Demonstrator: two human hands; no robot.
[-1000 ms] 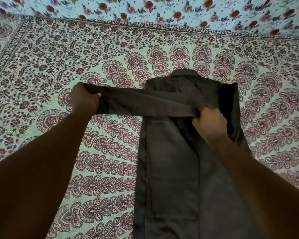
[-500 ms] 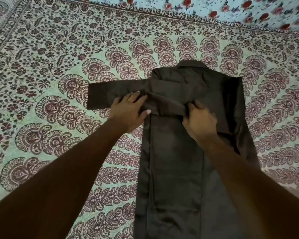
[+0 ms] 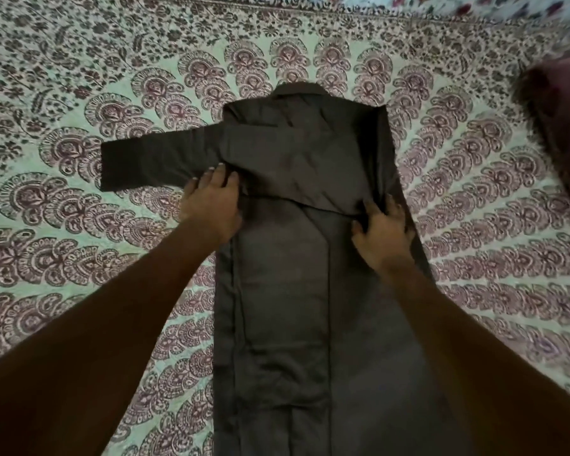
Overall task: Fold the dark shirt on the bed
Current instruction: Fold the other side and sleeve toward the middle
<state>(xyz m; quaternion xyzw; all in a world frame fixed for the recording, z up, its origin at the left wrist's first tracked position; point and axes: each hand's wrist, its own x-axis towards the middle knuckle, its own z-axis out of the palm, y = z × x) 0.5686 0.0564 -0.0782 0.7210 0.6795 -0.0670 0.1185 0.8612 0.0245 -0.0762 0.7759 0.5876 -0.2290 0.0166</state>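
The dark shirt lies flat on the patterned bedspread, collar at the far end, its body folded into a long narrow strip. One sleeve crosses the chest and sticks out to the left. My left hand presses flat with straight fingers on the sleeve at the shirt's left edge. My right hand lies on the right side of the chest, its fingertips on the sleeve's lower fold near the turned-in right edge.
A dark reddish fuzzy cloth or cushion lies at the right edge of the bed. A strip of red-flowered fabric runs along the far side. Bedspread extends to the left and right of the shirt.
My left hand let go of the cuff, laid the sleeve flat, and slid right to the shirt's edge. My right hand moved right toward the folded side. The view dipped closer.
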